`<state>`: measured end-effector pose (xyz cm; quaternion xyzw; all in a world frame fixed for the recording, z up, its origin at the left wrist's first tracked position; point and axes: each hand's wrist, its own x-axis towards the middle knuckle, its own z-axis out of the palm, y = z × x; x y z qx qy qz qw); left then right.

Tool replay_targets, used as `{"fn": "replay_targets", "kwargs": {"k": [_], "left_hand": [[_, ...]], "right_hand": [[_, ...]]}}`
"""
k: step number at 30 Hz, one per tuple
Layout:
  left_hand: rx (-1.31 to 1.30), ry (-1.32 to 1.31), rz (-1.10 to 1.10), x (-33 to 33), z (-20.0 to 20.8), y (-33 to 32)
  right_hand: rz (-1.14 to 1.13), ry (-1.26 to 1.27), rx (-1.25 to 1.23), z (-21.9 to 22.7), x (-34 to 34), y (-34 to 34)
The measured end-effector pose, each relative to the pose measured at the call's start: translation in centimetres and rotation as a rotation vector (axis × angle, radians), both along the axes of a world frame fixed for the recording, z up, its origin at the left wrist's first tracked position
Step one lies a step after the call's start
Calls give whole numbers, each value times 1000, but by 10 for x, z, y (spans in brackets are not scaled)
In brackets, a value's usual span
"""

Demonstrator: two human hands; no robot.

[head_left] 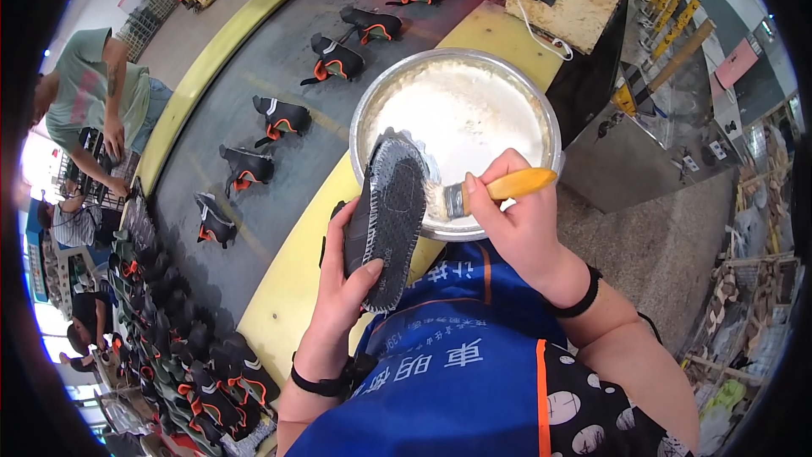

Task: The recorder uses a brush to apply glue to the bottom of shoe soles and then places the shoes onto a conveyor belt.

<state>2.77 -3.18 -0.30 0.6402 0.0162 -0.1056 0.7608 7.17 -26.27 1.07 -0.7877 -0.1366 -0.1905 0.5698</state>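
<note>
My left hand [340, 288] is closed around a dark shoe upper [396, 228], its stitched underside turned up and its toe pointing away from me. A wet, greyish-white film covers the toe end and runs along the right edge. In my right hand [529, 224] is a paintbrush [507, 188] with a yellow handle and a metal band. Its pale, coated bristles point left, at or very near the shoe's right edge; I cannot tell if they touch. Just beyond both hands stands a round metal basin [548, 110] of thick white liquid [461, 114].
A conveyor belt [313, 106] at the left carries several black-and-orange shoe uppers [283, 117], with a yellow ledge [296, 262] along its near side. More uppers [199, 372] are heaped at lower left. A co-worker [101, 101] stands across the belt. A metal cabinet [634, 161] is at right.
</note>
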Motion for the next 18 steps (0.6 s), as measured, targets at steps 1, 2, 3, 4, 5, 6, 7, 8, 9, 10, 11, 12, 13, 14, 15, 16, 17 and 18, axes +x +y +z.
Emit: {"fn": "replay_targets", "kwargs": {"k": [1,2,3,4,5,6,7,8,9,10,11,12,13,14,15,16,17,18], "left_hand": [[-28,-3,-4,0,-1,1],[-20,1,7,1,-2,1],[15,-26,-21,1,-3,1],[40,-41,-45,2,-4,2],[51,-52,-53,2,-4,2],[74,-86,-75,1,-5,1],[92,-110,-106,1,-5,1],[98,-122,-96,1,-5,1],[61,-98,-75,1,-5,1],[17,-64,-57,0,-5,2],[27,-73,-43,0,-5,2],[13,-43,-22,0,-5,2],[-22,-21,-5,0,-5,3],[0,-14,-1,0,-6,3],[42,-32,13,1,-7,3],[74,-46,6,1,-7,3],[80,-50,19,1,-7,3],[86,-67,-9,0,-7,4]], "right_hand": [[0,-1,-12,1,0,0],[-28,-54,28,2,0,1],[-49,-132,84,4,1,2],[-59,-107,68,4,5,3],[-68,-131,105,4,10,4],[-77,-157,140,4,12,4],[-79,-158,139,4,12,3],[-68,-75,118,4,11,3],[-49,2,118,4,8,3],[-30,16,116,4,1,5],[-28,31,104,4,-5,8],[8,13,79,4,-11,10],[40,-19,67,4,-16,11],[80,51,86,4,-20,13],[79,52,86,5,-20,12],[78,43,52,6,-18,11],[75,34,16,7,-15,9],[44,2,7,8,-6,5]]}}
